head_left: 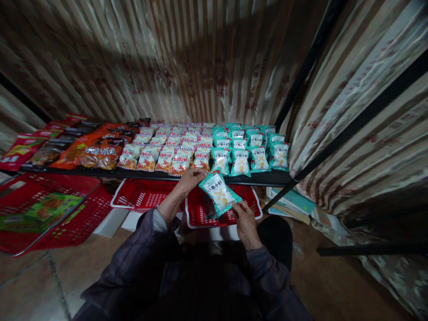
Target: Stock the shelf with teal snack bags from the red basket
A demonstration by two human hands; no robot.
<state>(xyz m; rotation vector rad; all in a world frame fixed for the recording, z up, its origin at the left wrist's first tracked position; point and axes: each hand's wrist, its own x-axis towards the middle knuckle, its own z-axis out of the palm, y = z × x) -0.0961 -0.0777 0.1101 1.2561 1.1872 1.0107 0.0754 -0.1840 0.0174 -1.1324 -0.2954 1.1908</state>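
Note:
Between my two hands a teal and white snack bag (219, 192) is held at a slant, its printed front facing up. My left hand (191, 182) pinches its upper left corner, while my right hand (245, 220) grips the lower right edge. Beneath the bag lies a red plastic basket (257, 209) with a white rim. Just beyond, several matching teal snack bags (240, 161) stand in rows on a black shelf (147, 174). To their left are rows of white and red snack bags (182, 159).
Farther left on the shelf are orange bags (100, 151) and red bags (25, 149). A second red basket (143, 196) and a larger one (90, 209) with a green package (50, 207) sit below. Black poles (334, 142) and a striped curtain (200, 62) enclose the shelf. Books (294, 203) lie at right.

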